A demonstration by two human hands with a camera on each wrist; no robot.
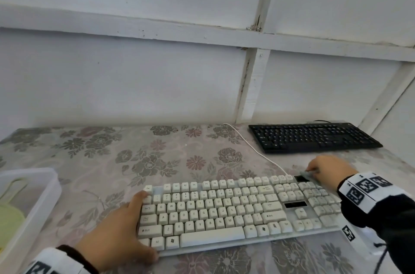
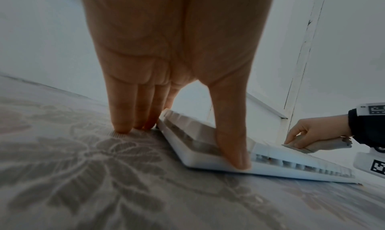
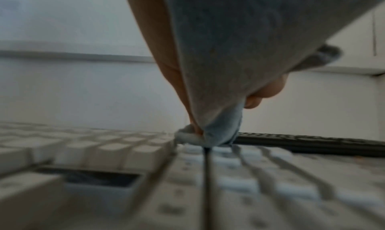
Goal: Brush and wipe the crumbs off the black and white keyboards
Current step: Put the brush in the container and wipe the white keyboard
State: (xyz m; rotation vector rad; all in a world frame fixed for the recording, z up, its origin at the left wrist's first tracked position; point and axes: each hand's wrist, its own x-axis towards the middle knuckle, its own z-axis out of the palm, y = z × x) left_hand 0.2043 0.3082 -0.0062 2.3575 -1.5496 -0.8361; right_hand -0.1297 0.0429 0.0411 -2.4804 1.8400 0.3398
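Observation:
The white keyboard lies near the table's front edge. My left hand braces its left end, thumb on the front corner and straight fingers against the far side, tips on the cloth. My right hand holds a grey-blue cloth and presses it on the keyboard's far right corner; the cloth drapes from the fingers onto the keys. The black keyboard lies at the back right by the wall.
A flowered tablecloth covers the table. A clear plastic tray with a yellow-green item stands at the front left. The white keyboard's cable runs back toward the wall. Walls close off the back and right.

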